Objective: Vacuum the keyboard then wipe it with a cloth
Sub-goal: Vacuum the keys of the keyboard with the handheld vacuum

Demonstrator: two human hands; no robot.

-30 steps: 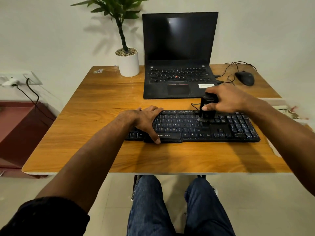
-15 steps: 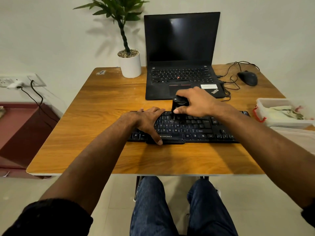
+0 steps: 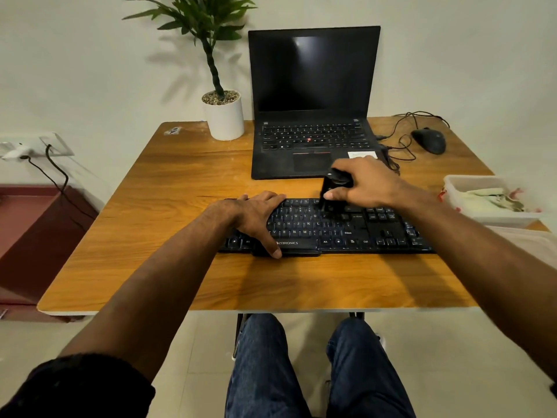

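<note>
A black keyboard [image 3: 346, 233] lies across the middle of the wooden table [image 3: 187, 188]. My left hand [image 3: 256, 218] rests flat on its left part, thumb at the front edge by the brand label. My right hand [image 3: 367, 185] grips a small black handheld vacuum [image 3: 331, 191] from above. The vacuum's lower end touches the upper key rows near the keyboard's middle. A pale cloth [image 3: 485, 197] lies crumpled in a white plastic container [image 3: 461, 182] at the table's right edge.
Behind the keyboard stands an open black laptop [image 3: 313, 86] with a dark screen. A white plant pot [image 3: 225, 119] is to its left, a black mouse [image 3: 429, 140] with loose cables to its right. A wall socket [image 3: 45, 144] with a plugged cable is at far left.
My right hand swept the vacuum leftward along the keys, then came back a little to the right. My left hand stayed in place on the keyboard.
</note>
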